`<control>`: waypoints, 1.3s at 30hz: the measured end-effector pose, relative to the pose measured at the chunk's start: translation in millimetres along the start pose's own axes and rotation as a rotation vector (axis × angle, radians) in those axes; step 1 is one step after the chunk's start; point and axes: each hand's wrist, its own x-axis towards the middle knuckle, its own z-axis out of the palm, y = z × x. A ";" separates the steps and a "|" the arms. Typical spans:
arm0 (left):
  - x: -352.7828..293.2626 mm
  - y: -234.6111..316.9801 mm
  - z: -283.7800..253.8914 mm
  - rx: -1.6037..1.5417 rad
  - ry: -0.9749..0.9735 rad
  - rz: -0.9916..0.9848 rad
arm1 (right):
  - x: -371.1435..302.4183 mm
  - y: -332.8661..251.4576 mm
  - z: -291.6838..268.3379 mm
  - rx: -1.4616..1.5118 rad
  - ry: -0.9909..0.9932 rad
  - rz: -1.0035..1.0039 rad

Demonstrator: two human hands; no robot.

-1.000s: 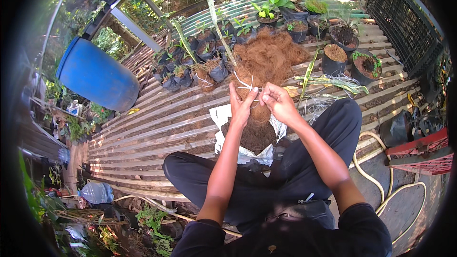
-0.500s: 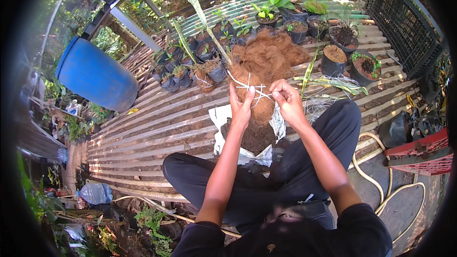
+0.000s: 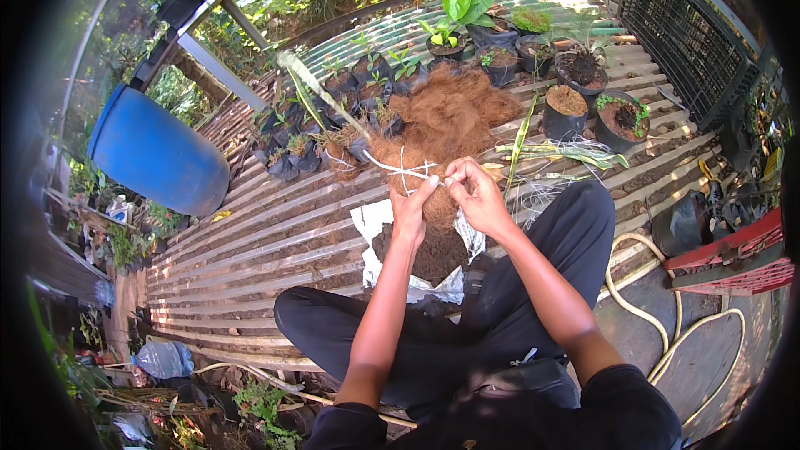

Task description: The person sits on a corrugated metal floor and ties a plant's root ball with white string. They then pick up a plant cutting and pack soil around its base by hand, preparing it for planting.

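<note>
A brown coir fibre bundle (image 3: 439,215) wrapped round the base of a long mottled leaf cutting (image 3: 325,98) is held over my lap. White string (image 3: 403,170) crosses its surface in several bands. My left hand (image 3: 408,215) grips the bundle from the left, thumb pressed on the string. At the bundle's right side, my right hand (image 3: 481,198) pinches the string between thumb and fingers, close to the left thumb. Below lies dark soil (image 3: 429,257) on a white sack (image 3: 367,221). The fingertips behind the bundle are hidden.
Loose coir (image 3: 458,108) is heaped beyond my hands on corrugated sheeting (image 3: 250,283). Potted plants (image 3: 567,112) and small bagged seedlings stand behind. Cut leaves (image 3: 571,152) and loose string lie right. A blue barrel (image 3: 158,150) stands left, a red crate (image 3: 733,262) right.
The bundle and its leaf have tilted further left. My right hand has come closer to my left thumb with the string in its pinch. The whole view has shifted slightly.
</note>
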 end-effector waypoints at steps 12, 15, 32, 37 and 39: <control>-3.5 7.3 -1.8 0.034 -0.086 -0.125 | -3.6 -34.1 -3.4 0.057 0.031 0.119; -4.1 6.7 -1.4 0.041 -0.070 -0.087 | -7.2 -45.2 -8.3 -0.273 0.055 -0.061; -1.8 6.0 1.1 0.034 0.076 0.089 | -13.6 -49.3 -7.9 -0.447 0.013 -0.283; -1.4 5.0 -1.8 0.073 0.078 0.076 | -16.5 -46.3 -5.3 -0.503 -0.016 -0.240; -0.3 5.5 -2.4 0.080 0.071 0.081 | -15.0 -44.6 -4.4 -0.509 -0.008 -0.262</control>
